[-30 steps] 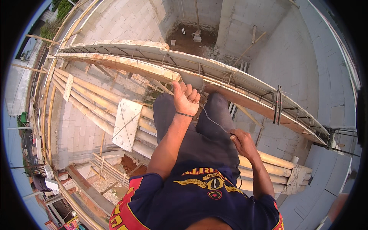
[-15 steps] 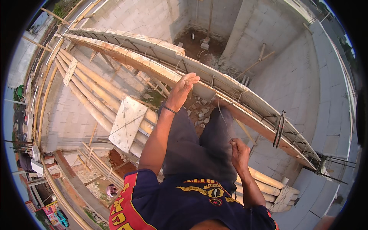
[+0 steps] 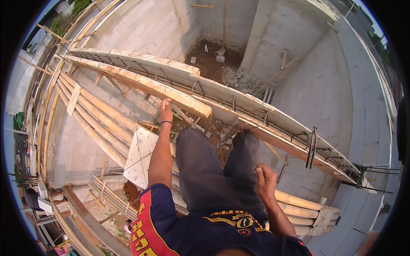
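Observation:
My left hand (image 3: 165, 112) is closed at the near face of a long wooden formwork board (image 3: 141, 83), with its fingertips at the end of a thin wire (image 3: 165, 87) that comes down over the board's top. The pinched fingers partly hide the wire's end. My right hand (image 3: 266, 181) is closed over my right thigh and holds several strands of thin binding wire (image 3: 248, 147), which curve up toward the board beyond my knee. Behind the board, steel reinforcement bars (image 3: 234, 102) run along the narrow trough.
I sit above a drop, with broken block rubble (image 3: 220, 132) below my knees. Bundled bamboo poles (image 3: 106, 121) pass under me, with a white board (image 3: 141, 153) on them. Black wire or bar loops (image 3: 312, 147) hang over the formwork at right. Grey block walls (image 3: 316, 89) stand beyond.
My left hand has gone from raised and flat above the board to lower and further left, closing at its near face. My right hand stays nearly in place, still holding the wire.

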The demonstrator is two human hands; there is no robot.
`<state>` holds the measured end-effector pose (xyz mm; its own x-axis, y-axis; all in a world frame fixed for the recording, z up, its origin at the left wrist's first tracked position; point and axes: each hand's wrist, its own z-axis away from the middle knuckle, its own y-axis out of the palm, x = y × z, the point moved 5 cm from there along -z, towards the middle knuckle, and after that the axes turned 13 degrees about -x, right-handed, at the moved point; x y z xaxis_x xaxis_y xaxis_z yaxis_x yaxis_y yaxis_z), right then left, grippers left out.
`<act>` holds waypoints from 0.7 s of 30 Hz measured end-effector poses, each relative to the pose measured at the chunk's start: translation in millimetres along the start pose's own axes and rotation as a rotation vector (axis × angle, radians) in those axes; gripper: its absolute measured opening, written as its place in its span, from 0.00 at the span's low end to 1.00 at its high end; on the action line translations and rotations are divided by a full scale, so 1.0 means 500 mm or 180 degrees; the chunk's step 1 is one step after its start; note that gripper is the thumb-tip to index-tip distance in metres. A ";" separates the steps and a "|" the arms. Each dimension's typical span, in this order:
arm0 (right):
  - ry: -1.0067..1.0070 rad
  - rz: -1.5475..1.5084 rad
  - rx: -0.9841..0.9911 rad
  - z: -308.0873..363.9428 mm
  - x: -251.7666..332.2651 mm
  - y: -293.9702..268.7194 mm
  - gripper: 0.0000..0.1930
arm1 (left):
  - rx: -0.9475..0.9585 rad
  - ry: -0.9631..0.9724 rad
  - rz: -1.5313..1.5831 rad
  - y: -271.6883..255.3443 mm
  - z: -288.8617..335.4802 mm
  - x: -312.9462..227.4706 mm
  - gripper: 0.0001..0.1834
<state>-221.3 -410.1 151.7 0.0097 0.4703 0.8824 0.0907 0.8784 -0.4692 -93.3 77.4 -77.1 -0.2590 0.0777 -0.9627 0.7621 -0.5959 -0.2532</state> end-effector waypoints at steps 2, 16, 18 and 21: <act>0.0194 0.0094 0.0076 -0.001 -0.003 -0.001 0.08 | 0.0256 0.0440 0.0459 0.006 -0.005 -0.075 0.12; 0.0053 -0.0401 0.0040 -0.014 0.006 0.001 0.09 | 0.0917 -0.2208 0.3030 -0.025 0.065 -0.278 0.09; 0.0131 -0.0490 0.0087 -0.012 0.009 0.003 0.10 | 0.1154 -0.2122 0.2884 -0.015 0.109 -0.267 0.09; 0.0121 -0.0918 -0.0066 -0.030 0.022 0.009 0.12 | 0.1540 -0.1631 0.2905 0.034 0.192 -0.275 0.09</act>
<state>-205.7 -402.2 159.9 0.0178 0.1974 0.9802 0.1154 0.9734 -0.1981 -101.5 -20.2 60.1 -0.0233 -0.8078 -0.5889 0.5113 -0.5159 0.6874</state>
